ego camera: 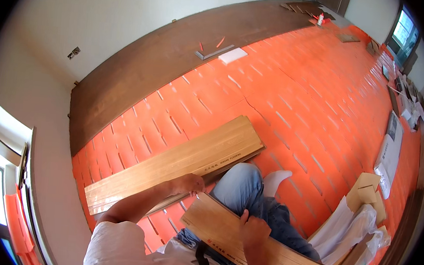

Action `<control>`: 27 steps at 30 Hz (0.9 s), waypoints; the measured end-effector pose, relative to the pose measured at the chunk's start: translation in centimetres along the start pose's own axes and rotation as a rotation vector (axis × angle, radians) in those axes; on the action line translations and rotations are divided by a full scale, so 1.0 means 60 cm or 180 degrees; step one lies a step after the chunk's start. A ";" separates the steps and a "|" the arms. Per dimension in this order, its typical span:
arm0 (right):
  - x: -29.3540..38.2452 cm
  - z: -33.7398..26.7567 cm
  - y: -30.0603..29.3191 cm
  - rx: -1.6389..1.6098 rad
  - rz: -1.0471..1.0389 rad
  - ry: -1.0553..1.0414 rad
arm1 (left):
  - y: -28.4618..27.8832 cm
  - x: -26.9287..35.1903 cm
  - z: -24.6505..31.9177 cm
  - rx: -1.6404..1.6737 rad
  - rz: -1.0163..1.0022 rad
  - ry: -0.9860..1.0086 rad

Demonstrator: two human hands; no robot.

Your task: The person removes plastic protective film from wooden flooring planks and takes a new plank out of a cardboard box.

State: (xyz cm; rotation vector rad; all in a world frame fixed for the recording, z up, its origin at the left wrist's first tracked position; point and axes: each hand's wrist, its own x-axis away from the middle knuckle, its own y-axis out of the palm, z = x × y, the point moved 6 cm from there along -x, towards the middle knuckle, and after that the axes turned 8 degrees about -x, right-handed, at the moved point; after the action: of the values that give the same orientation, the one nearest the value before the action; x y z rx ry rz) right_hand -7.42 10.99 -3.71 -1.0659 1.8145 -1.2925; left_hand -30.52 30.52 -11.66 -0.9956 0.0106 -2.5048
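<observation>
Across my lap lies a wooden floorboard (pixel 223 223), light underside up, with printed writing and long grooves at its near right part. My right hand (pixel 255 227) grips it by the long edge, thumb on top. My left hand (pixel 189 185) is at the board's far left corner with curled fingers. A small pale, shiny bit shows beneath those fingertips; whether they pinch it or the board is unclear. Just beyond, a stack of floorboards (pixel 172 159) rests on the orange underlay (pixel 293 101), its top board also light side up. My bent knee is between stack and held board.
Brown laid flooring (pixel 133 89) runs along the far wall. A grey L-shaped bar (pixel 214 53), two small red sticks and a white block (pixel 233 55) lie at its edge. Opened packaging (pixel 354 218) and a wrapped carton (pixel 389 154) are at right. A bottle (pixel 320 19) stands far off.
</observation>
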 end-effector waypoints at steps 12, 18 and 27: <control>0.002 0.000 0.003 -0.0085 0.0176 -0.0134 | 0.003 0.016 0.030 -0.0836 0.0256 0.0452; 0.003 0.001 0.004 -0.0064 0.0239 -0.0117 | 0.002 0.026 0.053 -0.1338 0.0428 0.0468; 0.001 -0.001 0.003 -0.0092 0.0290 -0.0110 | 0.007 0.040 0.075 -0.1923 0.0618 0.0448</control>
State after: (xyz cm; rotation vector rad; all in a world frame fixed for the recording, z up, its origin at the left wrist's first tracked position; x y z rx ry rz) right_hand -7.55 10.98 -3.86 -1.0028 1.8393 -1.1908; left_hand -28.97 29.82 -6.84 -0.9674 0.9062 -2.4225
